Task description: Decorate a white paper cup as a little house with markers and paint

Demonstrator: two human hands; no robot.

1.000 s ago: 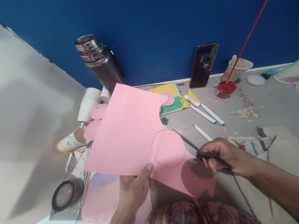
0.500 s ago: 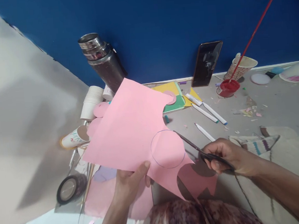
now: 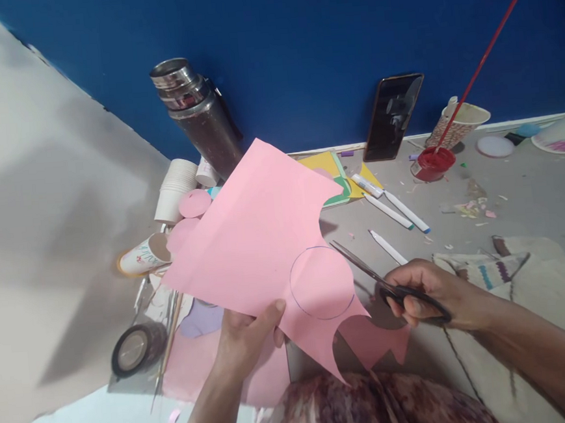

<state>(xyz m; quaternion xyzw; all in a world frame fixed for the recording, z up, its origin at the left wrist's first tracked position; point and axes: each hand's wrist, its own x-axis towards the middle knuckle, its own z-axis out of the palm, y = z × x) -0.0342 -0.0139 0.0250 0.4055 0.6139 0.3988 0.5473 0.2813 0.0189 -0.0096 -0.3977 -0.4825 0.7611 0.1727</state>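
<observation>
A large sheet of pink paper [image 3: 250,233] is pinched at its lower edge by my left hand [image 3: 253,337], thumb on top and fingers underneath. Its right side has curved bites cut away, and a circle drawn in blue pen shows near that edge, its right part trimmed along the line. My right hand [image 3: 421,295] grips black-handled scissors [image 3: 359,262] by the loops. The blades point up and left, slightly parted at the tips, just right of the circle and apart from the paper. A pink offcut [image 3: 378,341] lies below.
Behind stand a steel flask [image 3: 202,123], a phone [image 3: 392,118] against the blue wall and a red paint jar [image 3: 432,162] with a brush. White markers [image 3: 385,211] lie mid-table. At left are stacked paper cups [image 3: 176,190] and black tape [image 3: 137,350]; a cloth bag [image 3: 538,295] lies right.
The pink sheet has shifted slightly right and turned a little. The scissors have moved clear of the paper's edge, with their blades a bit parted. Both hands keep their holds.
</observation>
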